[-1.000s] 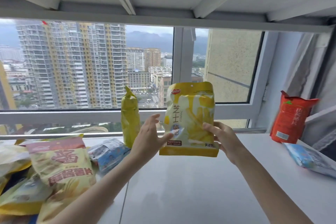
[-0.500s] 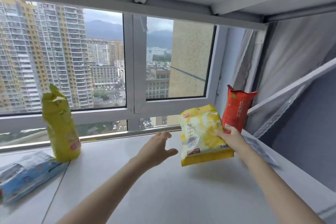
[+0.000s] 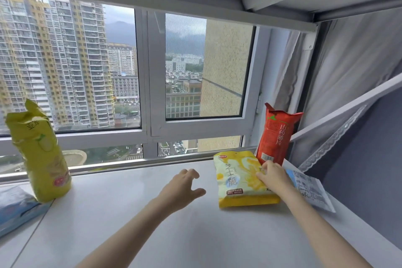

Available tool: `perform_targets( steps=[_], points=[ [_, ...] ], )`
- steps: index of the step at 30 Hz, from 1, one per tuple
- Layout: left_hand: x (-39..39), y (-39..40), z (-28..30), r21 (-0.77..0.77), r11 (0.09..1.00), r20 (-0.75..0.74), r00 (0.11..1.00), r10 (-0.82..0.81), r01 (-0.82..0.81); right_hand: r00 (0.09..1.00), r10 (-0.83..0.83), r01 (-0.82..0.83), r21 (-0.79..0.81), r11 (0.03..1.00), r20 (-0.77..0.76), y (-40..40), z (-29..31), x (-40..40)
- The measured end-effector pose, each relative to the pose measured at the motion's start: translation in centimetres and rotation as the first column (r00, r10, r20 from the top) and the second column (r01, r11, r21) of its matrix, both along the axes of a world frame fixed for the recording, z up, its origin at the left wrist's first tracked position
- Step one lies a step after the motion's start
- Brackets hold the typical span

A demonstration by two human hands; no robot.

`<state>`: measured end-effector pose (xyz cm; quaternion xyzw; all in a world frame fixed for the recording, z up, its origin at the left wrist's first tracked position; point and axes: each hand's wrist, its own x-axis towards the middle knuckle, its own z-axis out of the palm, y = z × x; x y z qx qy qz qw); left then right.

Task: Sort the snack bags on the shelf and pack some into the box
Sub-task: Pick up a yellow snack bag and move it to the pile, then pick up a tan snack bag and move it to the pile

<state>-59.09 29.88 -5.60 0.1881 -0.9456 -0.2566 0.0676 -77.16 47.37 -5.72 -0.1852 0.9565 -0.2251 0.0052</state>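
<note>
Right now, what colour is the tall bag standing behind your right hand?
Orange-red, with white lettering down the tall bag; the head view shows it clearly.
</note>
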Motion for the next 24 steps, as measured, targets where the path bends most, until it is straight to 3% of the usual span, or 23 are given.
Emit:
perform_targets(
  steps=[3, 10, 15, 20, 24],
  points=[
    [0.6, -0.2, 0.3, -0.009, 1.0, -0.004, 1.0, 0.01, -0.01, 0.988, 0.079, -0.079, 0.001, 0.997, -0.134, -0.7, 1.0, 1.2],
    [4.3, -2.2, 1.9, -0.029, 0.998, 0.002, 0.999, 0.05, -0.05, 0.911, 0.391, -0.402, -0.077, 0.912, -0.129, -4.4, 4.3, 6.9],
    [10.3, -5.6, 3.0, -0.071, 0.976, -0.034, 0.978, 0.204, -0.206, 0.807, 0.562, -0.584, -0.097, 0.806, -0.184, -9.9, 5.8, 13.0],
    [19.4, -10.1, 3.3, -0.169, 0.89, 0.002, 0.903, 0.429, -0.423, 0.66, 0.725, -0.747, -0.068, 0.661, -0.195, -16.2, 5.8, 20.3],
    [28.0, -12.5, 3.1, -0.264, 0.708, 0.033, 0.728, 0.685, -0.654, 0.542, 0.829, -0.84, -0.098, 0.533, -0.134, -20.8, 5.0, 26.7]
  ],
)
